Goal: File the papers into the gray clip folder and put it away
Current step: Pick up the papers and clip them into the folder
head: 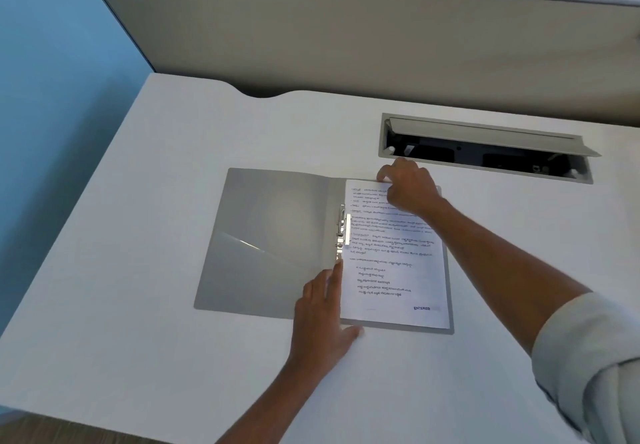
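The gray clip folder lies open on the white desk. Printed papers rest on its right half, their left edge beside the metal clip at the spine. My left hand lies with straight fingers along the papers' lower left edge, the thumb at the bottom edge. My right hand rests with bent fingers on the papers' top edge, knuckles up.
An open cable tray with its lid tilted up is set into the desk just behind the folder. A beige partition stands along the desk's back. A blue wall is at the left.
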The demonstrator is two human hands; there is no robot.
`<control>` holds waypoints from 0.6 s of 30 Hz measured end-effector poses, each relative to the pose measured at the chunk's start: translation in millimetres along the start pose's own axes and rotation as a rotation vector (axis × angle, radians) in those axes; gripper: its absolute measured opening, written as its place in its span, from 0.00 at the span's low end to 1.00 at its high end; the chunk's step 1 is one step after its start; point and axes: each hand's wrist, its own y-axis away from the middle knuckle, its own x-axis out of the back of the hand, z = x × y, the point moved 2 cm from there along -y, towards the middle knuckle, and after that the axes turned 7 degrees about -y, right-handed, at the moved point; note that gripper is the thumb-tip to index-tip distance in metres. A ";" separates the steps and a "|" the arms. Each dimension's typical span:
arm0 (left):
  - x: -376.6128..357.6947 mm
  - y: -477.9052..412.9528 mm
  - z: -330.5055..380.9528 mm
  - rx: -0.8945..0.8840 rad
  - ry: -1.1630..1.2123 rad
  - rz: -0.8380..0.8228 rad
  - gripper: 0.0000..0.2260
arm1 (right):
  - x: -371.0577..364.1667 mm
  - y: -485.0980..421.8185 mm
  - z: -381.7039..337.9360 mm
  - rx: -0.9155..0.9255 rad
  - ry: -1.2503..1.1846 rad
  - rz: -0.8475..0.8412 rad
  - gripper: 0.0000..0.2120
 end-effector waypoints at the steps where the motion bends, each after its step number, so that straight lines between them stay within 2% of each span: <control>1: -0.5 -0.1 0.2 -0.004 -0.004 0.016 0.53 | 0.1 -0.8 0.1 -0.003 0.003 0.000 0.19; 18: 2.1 -1.8 -0.4 0.019 0.015 0.001 0.49 | -3.7 -0.2 -7.6 0.019 -0.008 0.007 0.20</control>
